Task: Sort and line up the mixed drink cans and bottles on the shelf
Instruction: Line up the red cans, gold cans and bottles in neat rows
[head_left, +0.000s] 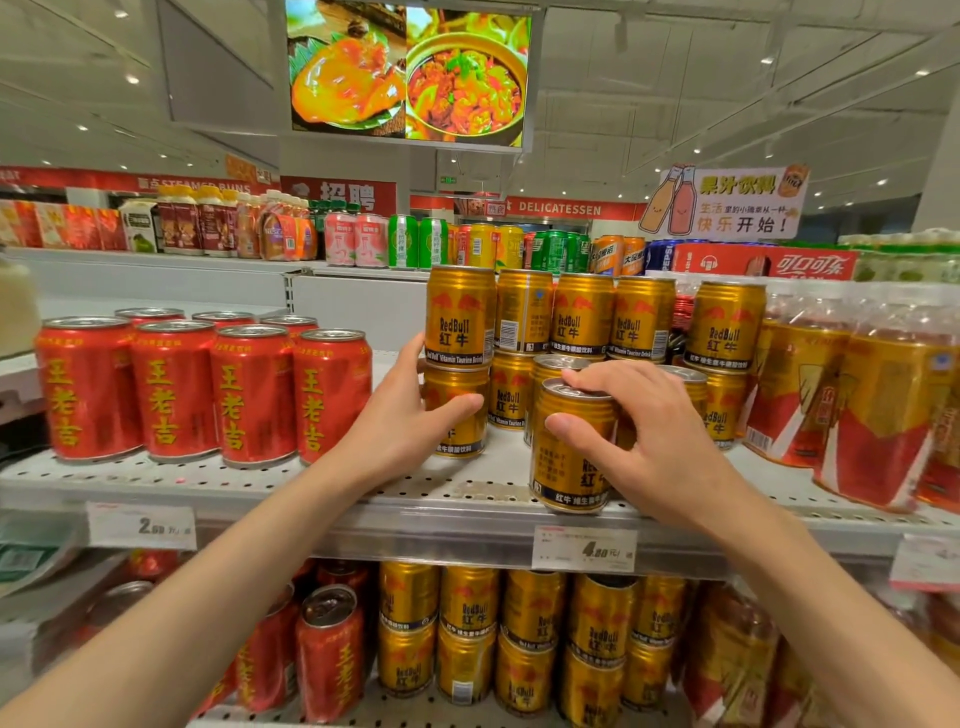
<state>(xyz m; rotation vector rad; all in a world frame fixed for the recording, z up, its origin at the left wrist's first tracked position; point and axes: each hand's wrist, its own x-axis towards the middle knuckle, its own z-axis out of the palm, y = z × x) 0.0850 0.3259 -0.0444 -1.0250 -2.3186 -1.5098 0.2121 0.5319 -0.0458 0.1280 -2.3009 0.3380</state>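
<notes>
- So the red cans (208, 389) on the left of the shelf (260, 483) look pretty much sorted already, front row of four lined up neat with more behind.
- The gold cans (587, 317) are the messy part. Back ones are stacked two high, but labels face every which way and the front row isn't straight, so I'd say I'm maybe halfway there.
- My right hand (649, 431) is gripping a single gold can (571, 452) from the top and side, thumb on its face, fingers over the lid. It's sitting right at the front edge of the shelf, ahead of the stacks, and looks a bit tilted.
- My left hand (410, 410) is wrapped around the bottom can (457, 415) of the leftmost gold stack, thumb across its front, steadying it I guess.
- Wrapped bottle packs (852, 395) on the right are just beside the gold cans, haven't touched those.
- Still left: tuck that front can into line and turn labels forward.
</notes>
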